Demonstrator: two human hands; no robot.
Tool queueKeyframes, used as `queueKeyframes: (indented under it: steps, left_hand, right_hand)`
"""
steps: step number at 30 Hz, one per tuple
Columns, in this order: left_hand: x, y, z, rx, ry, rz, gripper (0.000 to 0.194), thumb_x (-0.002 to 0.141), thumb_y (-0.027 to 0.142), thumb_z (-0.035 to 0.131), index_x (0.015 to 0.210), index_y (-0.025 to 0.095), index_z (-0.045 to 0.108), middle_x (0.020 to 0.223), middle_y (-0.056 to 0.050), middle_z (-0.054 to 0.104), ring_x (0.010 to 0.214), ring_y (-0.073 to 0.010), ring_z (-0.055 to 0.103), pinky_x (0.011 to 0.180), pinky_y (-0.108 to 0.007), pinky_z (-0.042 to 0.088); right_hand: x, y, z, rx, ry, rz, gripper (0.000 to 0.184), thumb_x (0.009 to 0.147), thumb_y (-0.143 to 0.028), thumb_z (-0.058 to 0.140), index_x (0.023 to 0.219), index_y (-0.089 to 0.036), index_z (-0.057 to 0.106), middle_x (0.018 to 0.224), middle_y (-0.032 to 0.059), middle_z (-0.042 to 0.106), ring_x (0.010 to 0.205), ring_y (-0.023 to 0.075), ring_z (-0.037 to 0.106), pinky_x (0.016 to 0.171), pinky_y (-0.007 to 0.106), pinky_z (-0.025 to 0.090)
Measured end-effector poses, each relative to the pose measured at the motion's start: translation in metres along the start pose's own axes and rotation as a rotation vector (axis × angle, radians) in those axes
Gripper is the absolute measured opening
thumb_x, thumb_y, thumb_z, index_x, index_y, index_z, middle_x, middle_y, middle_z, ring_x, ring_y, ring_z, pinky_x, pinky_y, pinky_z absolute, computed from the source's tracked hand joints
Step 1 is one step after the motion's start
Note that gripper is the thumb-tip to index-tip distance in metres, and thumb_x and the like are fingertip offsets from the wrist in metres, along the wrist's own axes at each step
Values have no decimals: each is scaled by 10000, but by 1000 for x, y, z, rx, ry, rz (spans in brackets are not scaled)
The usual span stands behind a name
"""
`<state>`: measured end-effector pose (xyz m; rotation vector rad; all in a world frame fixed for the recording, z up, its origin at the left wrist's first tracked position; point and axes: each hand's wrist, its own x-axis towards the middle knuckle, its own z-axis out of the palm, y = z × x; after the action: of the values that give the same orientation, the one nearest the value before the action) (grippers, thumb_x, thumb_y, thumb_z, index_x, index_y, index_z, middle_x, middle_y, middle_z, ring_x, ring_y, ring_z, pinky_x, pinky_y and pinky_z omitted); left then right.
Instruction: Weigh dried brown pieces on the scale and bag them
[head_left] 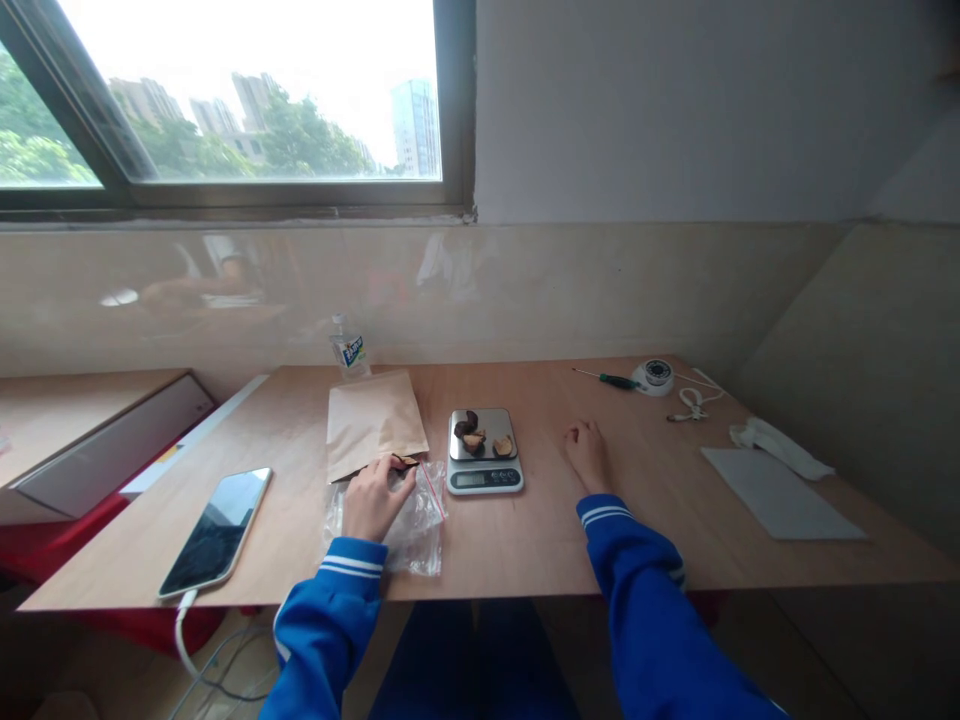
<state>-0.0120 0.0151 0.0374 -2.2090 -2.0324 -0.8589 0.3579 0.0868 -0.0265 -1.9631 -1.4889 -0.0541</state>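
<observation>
A person in blue sleeves sits at a wooden table (525, 560). The left hand (373, 497) rests on a clear plastic bag (420, 520), its fingers (396, 470) curled over a small dark piece (406, 462) at the mouth of a brown paper envelope (373, 420); whether they grip it is hard to tell. Just right of those fingers stands a kitchen scale (484, 450) bearing dark dried pieces (474, 434). The right hand (587, 455) lies on the table beyond the scale, fingers loosely curled and holding nothing. A phone (217, 530) lies well left of the left hand.
</observation>
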Motion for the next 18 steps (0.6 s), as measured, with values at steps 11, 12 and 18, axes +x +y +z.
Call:
queueKeyframes:
  steps: [11, 12, 18]
  left_hand:
    - [70, 104, 47, -250, -85, 263, 240, 778, 289, 638, 955, 177, 522, 1003, -96, 659, 1071, -273, 546, 923, -402, 444]
    - [75, 106, 53, -246, -88, 257, 236, 776, 269, 638, 963, 176, 528, 1020, -101, 654, 1106, -279, 525, 937, -408, 437]
    - [66, 104, 66, -244, -104, 304, 196, 828, 226, 563, 1020, 186, 565, 1139, -102, 631, 1220, -275, 460, 1003, -439, 387]
  right_hand:
    - [-1, -1, 0, -10, 3, 1, 207, 844, -112, 449, 812, -138, 652, 903, 87, 579, 773, 166, 551, 719, 263, 378]
    - [-1, 0, 0, -11, 3, 1, 210, 848, -113, 447, 811, -140, 651, 903, 87, 580, 775, 166, 553, 720, 261, 379]
    - [2, 2, 4, -39, 12, -22, 215, 862, -122, 437, 834, -137, 650, 907, 92, 587, 783, 167, 555, 718, 257, 382]
